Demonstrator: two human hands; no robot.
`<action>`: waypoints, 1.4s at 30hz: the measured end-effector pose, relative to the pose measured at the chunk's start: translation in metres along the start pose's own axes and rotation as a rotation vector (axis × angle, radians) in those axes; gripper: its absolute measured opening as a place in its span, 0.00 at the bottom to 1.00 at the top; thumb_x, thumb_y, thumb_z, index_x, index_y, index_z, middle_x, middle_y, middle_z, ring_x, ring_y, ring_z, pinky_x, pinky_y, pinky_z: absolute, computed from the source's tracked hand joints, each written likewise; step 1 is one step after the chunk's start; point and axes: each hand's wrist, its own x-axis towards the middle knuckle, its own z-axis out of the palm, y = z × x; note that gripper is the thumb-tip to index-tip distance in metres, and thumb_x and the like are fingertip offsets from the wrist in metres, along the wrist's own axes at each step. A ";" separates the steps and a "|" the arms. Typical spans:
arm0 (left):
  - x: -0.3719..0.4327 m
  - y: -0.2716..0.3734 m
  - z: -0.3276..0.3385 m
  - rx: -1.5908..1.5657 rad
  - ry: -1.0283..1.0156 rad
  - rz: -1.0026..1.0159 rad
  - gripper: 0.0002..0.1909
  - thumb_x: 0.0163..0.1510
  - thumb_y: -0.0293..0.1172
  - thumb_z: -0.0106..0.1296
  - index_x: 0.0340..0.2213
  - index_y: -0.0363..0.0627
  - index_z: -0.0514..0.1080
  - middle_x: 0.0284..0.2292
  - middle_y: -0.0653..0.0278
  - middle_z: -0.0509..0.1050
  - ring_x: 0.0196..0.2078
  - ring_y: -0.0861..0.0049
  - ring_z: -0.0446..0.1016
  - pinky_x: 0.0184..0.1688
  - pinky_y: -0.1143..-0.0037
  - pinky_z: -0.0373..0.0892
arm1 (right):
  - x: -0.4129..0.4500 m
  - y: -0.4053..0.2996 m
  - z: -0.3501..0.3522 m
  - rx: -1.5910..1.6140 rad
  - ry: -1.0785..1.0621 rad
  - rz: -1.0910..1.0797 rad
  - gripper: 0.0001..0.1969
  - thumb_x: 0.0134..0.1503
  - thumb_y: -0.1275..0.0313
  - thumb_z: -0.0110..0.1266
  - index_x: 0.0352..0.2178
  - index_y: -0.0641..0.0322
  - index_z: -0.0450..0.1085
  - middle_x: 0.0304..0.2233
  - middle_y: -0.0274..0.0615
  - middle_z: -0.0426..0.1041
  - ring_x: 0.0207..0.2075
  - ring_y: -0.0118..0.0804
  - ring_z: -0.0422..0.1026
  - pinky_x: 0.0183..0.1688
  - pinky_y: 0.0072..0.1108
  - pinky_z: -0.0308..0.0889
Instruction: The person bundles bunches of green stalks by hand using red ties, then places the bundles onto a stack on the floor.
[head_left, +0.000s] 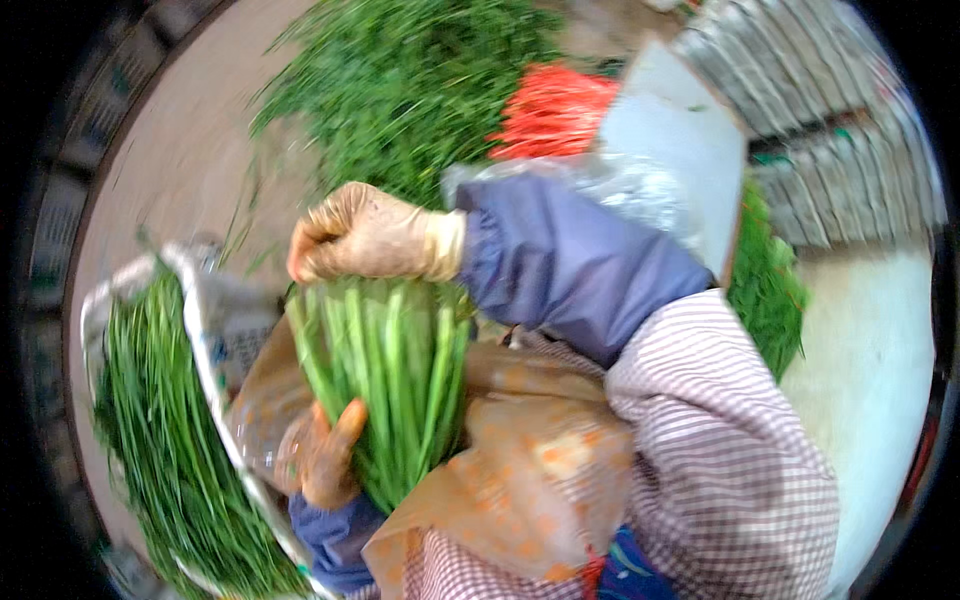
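Note:
A thick bunch of green vegetable stalks (386, 360) lies over my lap, on a translucent brown patterned apron (540, 420). My left hand (326, 454), gloved, grips the bunch from its left side with the thumb across the stalks. At the top end of the bunch is my right hand (367, 236) in a tan, soiled rubber glove. Its fingers are curled in like a fist, blurred by motion. Whether anything is inside them is hidden. Blue sleeve covers (562, 255) reach over both forearms.
On my left stands an open white woven sack (199, 330) full of long green leaves (180, 442). A loose green heap (420, 82) lies ahead, beside red strips (555, 109), clear plastic film (637, 191) and a pale board (675, 120). Stacked grey-white bundles (832, 172) stand at right.

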 end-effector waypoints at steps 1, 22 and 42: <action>-0.007 -0.006 -0.012 -0.029 0.109 -0.069 0.24 0.53 0.33 0.51 0.51 0.41 0.63 0.44 0.58 0.71 0.43 0.72 0.71 0.47 0.71 0.69 | -0.003 0.004 -0.011 0.123 0.246 -0.024 0.08 0.52 0.70 0.57 0.31 0.63 0.73 0.28 0.36 0.76 0.32 0.26 0.72 0.40 0.18 0.66; 0.015 -0.015 0.007 1.073 0.119 0.517 0.05 0.40 0.26 0.53 0.18 0.50 0.67 0.18 0.63 0.67 0.19 0.64 0.67 0.22 0.66 0.66 | -0.066 -0.010 0.052 0.920 0.472 0.158 0.21 0.46 0.68 0.66 0.41 0.61 0.68 0.34 0.33 0.74 0.36 0.23 0.71 0.40 0.17 0.67; 0.127 -0.094 0.083 1.110 0.073 0.422 0.07 0.40 0.32 0.54 0.24 0.47 0.67 0.22 0.63 0.68 0.23 0.66 0.68 0.26 0.67 0.67 | -0.491 -0.080 -0.132 0.076 1.270 0.141 0.14 0.58 0.61 0.51 0.29 0.63 0.72 0.24 0.40 0.74 0.26 0.31 0.74 0.30 0.23 0.71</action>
